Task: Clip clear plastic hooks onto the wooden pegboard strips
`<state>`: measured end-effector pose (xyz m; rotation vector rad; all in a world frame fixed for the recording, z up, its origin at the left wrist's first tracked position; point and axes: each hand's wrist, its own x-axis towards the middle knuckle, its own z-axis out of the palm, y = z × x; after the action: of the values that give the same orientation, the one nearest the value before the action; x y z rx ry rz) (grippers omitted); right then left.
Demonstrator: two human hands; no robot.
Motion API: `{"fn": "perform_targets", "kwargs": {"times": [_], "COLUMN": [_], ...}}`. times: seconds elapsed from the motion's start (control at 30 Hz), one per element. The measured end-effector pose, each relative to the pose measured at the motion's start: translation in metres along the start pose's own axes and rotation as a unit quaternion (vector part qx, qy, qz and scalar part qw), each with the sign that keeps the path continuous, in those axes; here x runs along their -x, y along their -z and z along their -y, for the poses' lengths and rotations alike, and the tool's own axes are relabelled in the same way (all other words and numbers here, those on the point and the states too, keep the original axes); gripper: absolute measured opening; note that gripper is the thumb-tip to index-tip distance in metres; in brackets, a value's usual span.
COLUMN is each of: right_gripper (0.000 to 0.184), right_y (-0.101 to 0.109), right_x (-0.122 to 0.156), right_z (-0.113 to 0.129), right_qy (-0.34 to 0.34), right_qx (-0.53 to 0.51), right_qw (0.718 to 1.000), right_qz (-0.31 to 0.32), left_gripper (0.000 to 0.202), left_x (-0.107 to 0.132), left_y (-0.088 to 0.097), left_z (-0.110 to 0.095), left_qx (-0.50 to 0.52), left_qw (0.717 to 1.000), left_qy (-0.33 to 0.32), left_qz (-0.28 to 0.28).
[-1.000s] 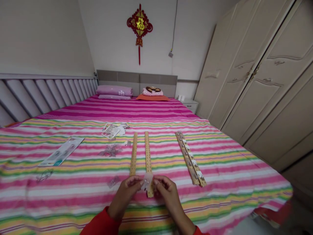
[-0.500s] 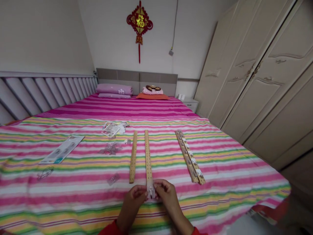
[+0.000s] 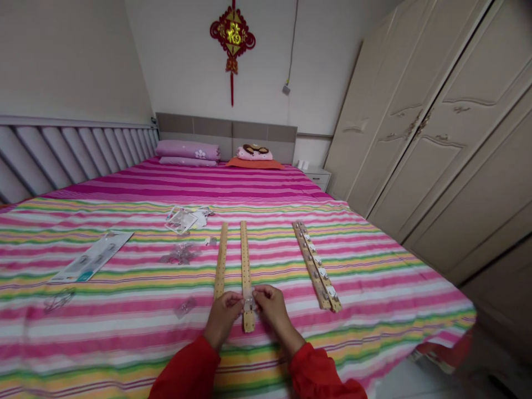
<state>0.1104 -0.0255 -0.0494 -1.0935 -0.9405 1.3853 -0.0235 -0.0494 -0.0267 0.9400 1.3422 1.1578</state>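
Note:
A clear adhesive hook [image 3: 248, 302] with a metal prong is pinched between both hands, over the near part of a perforated wooden strip [image 3: 245, 255]. My left hand [image 3: 224, 317] grips its left edge with thumb and finger. On its right edge, my right hand [image 3: 271, 308] is closed in the same way. Whether the hook touches the wood I cannot tell. The strip's near end shows below the hook. Just left lies a second perforated strip [image 3: 221, 257], its near end partly behind my left hand.
Two strips bearing several hooks [image 3: 317, 266] lie to the right. Leftward are loose clear hooks [image 3: 183, 253], a single clear hook [image 3: 185, 307], a hook package [image 3: 93, 257], wire pieces [image 3: 59, 299] and paper cards [image 3: 183, 220]. All rest on a striped bed sheet [image 3: 124, 338].
Both hands have moved forward with the clear hook, from the strip's near end to a spot farther along it. The near end now shows below the hook. The view has shifted slightly.

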Motion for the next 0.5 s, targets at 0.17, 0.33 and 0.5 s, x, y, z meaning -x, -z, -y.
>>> {"fn": "perform_targets", "kwargs": {"times": [0.17, 0.33, 0.5], "right_gripper": [0.02, 0.022, 0.023], "right_y": [0.004, 0.003, 0.003], "right_x": [0.001, -0.003, -0.004], "right_z": [-0.012, -0.016, -0.019], "right_qy": [-0.008, -0.004, -0.005], "right_qx": [0.011, -0.009, -0.006], "right_qw": [1.0, 1.0, 1.0], "right_qz": [-0.002, -0.02, -0.02], "left_gripper": [0.028, 0.028, 0.029], "left_x": [-0.003, -0.005, -0.008], "left_y": [0.0, 0.0, 0.001], "left_z": [0.017, 0.02, 0.026], "left_qx": [0.003, 0.016, 0.02], "left_qw": [1.0, 1.0, 1.0], "left_qy": [0.0, 0.005, 0.004], "left_qz": [-0.003, -0.008, -0.016]}}
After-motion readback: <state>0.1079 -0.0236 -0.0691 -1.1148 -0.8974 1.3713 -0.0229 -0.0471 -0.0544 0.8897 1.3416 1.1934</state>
